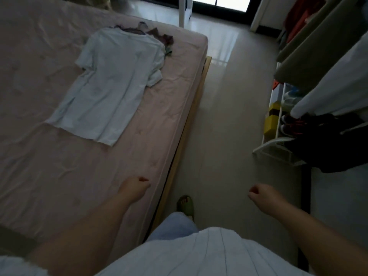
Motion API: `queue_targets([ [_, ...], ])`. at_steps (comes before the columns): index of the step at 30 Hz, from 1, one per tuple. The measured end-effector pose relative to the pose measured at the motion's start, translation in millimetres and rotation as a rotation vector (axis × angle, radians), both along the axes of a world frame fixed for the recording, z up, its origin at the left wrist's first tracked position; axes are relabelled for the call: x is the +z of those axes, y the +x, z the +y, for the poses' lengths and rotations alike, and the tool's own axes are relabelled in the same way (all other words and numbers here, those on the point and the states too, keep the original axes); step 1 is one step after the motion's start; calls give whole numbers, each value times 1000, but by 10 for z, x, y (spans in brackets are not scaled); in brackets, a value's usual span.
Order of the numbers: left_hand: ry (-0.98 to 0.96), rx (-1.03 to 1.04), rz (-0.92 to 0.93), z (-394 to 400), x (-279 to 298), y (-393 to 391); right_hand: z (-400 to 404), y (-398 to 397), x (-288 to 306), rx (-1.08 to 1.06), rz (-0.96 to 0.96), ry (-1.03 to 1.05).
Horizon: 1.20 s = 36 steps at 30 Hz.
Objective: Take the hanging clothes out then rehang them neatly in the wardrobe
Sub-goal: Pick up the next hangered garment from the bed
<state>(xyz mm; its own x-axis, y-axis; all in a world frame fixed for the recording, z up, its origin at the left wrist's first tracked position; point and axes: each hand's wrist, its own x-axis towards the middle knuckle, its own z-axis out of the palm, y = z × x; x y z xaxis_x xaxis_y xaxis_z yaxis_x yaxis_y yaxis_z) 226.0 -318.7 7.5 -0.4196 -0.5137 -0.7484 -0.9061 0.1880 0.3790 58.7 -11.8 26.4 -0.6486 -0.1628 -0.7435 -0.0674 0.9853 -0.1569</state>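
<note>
A pale white T-shirt (113, 84) lies flat on the pink bed (49, 176), covering a pile of darker clothes (159, 36) near the bed's far corner. On the right, clothes hang in the open wardrobe: an olive garment (310, 50), a white one (338, 82), a black one (330, 146) and red ones (298, 18). A white hanger (272, 145) pokes out beside the black garment. My left hand (135, 187) is curled into a fist over the bed's edge, holding nothing. My right hand (260, 193) is also curled shut and empty, over the floor.
A glossy tiled floor (219, 116) runs between the bed and the wardrobe. A low white shelf (276, 124) holds yellow boxes and shoes. My foot in a green slipper (186, 204) stands by the wooden bed frame. A dark doorway lies ahead.
</note>
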Motion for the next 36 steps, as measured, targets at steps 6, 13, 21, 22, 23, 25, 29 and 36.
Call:
queue_targets([
  [6, 9, 123, -10, -254, 116, -676, -483, -1067, -71, 33, 32, -63],
  [13, 31, 495, -81, -139, 92, -1245, -1123, -2615, -213, 249, -23, -85],
  [21, -6, 713, -34, -350, 199, -2120, -2194, -3731, -176, 572, -20, -54],
  [22, -14, 743, -41, -447, 190, -2178, -2347, -3815, -185, 612, -14, -50],
  [23, -10, 766, -55, -544, 179, -2230, -2507, -3899, -195, 653, -5, -39],
  [25, 5, 792, -94, -742, 94, -2316, -2845, -4080, -220, 717, 17, -8],
  [29, 1, 833, -148, -1285, -23, -2551, -3623, -4465, -205, 770, 40, -18],
  [36, -63, 808, -131, -2375, 29, -3070, -4819, -5033, -234, 829, 8, -58],
])
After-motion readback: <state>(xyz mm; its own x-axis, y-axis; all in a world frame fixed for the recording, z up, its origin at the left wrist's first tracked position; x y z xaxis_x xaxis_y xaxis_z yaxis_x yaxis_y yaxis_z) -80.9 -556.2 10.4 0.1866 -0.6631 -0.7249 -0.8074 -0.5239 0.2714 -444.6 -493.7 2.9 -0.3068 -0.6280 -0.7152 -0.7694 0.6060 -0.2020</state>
